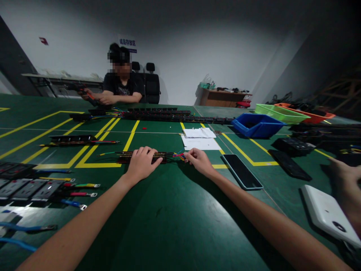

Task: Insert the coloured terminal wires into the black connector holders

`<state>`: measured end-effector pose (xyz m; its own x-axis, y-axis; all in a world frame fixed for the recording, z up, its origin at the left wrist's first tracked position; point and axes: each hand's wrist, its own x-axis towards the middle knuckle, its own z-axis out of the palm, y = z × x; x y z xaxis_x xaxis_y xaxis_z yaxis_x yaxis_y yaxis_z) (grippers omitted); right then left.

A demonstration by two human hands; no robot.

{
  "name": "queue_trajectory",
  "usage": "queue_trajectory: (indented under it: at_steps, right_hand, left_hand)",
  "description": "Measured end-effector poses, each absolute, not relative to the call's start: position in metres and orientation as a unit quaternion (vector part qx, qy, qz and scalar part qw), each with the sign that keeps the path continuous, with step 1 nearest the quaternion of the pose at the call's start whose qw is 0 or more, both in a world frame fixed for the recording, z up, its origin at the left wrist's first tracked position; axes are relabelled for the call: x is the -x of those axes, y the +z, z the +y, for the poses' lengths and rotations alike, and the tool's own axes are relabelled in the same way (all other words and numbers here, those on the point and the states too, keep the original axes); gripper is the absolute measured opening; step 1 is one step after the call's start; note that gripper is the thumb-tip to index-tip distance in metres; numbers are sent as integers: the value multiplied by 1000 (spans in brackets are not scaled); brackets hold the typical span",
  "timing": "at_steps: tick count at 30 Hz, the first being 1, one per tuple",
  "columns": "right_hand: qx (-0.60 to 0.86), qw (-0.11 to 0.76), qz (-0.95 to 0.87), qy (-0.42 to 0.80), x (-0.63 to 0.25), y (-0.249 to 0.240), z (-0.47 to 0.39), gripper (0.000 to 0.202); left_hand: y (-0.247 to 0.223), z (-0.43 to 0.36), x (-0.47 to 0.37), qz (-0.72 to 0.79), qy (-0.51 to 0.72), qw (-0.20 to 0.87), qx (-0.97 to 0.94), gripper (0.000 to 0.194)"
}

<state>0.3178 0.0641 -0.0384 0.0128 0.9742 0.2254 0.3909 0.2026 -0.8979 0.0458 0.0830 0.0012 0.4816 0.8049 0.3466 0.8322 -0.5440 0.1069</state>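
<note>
A long black strip (166, 156) with wires along it lies on the green table in front of me. My left hand (143, 162) rests over its middle, the fingers wrapped down onto it. At the strip's right end, coloured wires (178, 155) in red, blue and yellow stick out. The fingertips of my right hand (196, 159) are pinched together on these wire ends. A green-and-yellow wire (108, 153) comes out at the strip's left end.
Papers (199, 138) and a phone (242, 171) lie to the right, beyond them a blue bin (258, 126) and a white device (328, 214). Black modules with cables (35, 188) are at left. Across the table a person (122, 84) holds a power tool; another person's hand (348, 184) is far right.
</note>
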Motion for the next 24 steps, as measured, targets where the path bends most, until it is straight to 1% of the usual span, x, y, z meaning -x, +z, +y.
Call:
queue_trajectory:
  at_steps: [9, 13, 16, 17, 20, 22, 24]
  right_hand:
    - [505, 455, -666, 308, -320, -37, 62, 31]
    - [530, 455, -655, 288, -318, -37, 62, 28]
    - [567, 447, -650, 237, -315, -35, 60, 23]
    - [586, 438, -650, 207, -314, -34, 58, 24]
    - [642, 393, -648, 120, -313, -32, 56, 35]
    - [656, 368, -652, 100, -314, -32, 55, 38]
    - [647, 365, -661, 112, -316, -33, 56, 38]
  left_hand:
    - [-1, 83, -45, -478, -187, 53, 856, 45]
    - [-2, 83, -45, -475, -188, 45, 858, 46]
    - [-1, 83, -45, -474, -190, 44, 859, 46]
    - [-1, 83, -45, -474, -190, 44, 858, 46]
    - [0, 82, -45, -477, -187, 44, 858, 46]
    - [0, 82, -45, -477, -186, 43, 858, 46]
    - [0, 82, -45, -474, -187, 42, 859, 46]
